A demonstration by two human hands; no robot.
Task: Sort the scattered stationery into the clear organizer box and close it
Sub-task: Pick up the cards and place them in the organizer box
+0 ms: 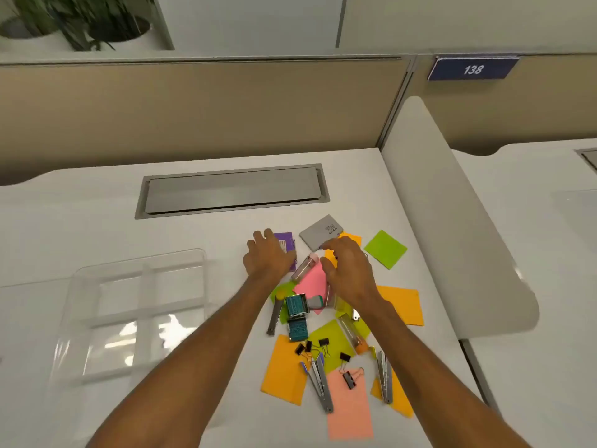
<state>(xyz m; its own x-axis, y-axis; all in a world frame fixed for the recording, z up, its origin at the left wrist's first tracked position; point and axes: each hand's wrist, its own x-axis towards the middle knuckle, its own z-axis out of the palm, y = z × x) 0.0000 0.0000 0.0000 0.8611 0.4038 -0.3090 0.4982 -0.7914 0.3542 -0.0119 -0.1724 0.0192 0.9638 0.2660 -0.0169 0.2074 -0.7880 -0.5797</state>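
The clear organizer box (139, 305) stands open at the left of the desk, its compartments bare. Stationery lies scattered to its right: orange, green and pink sticky notes (349, 405), black binder clips (347, 378), two metal staple removers (319, 383), teal stamp boxes (295, 305), clear tubes (305, 266), a grey box (319, 236). My left hand (268, 257) lies flat over a purple box (286, 240), fingers spread. My right hand (349, 270) hovers with fingers apart above the pink note (311, 282) and an orange note, holding nothing.
A grey cable hatch (232, 190) is set into the desk behind the pile. A white rounded divider (452, 221) bounds the desk on the right. A beige partition with a blue "138" sign (473, 69) runs along the back.
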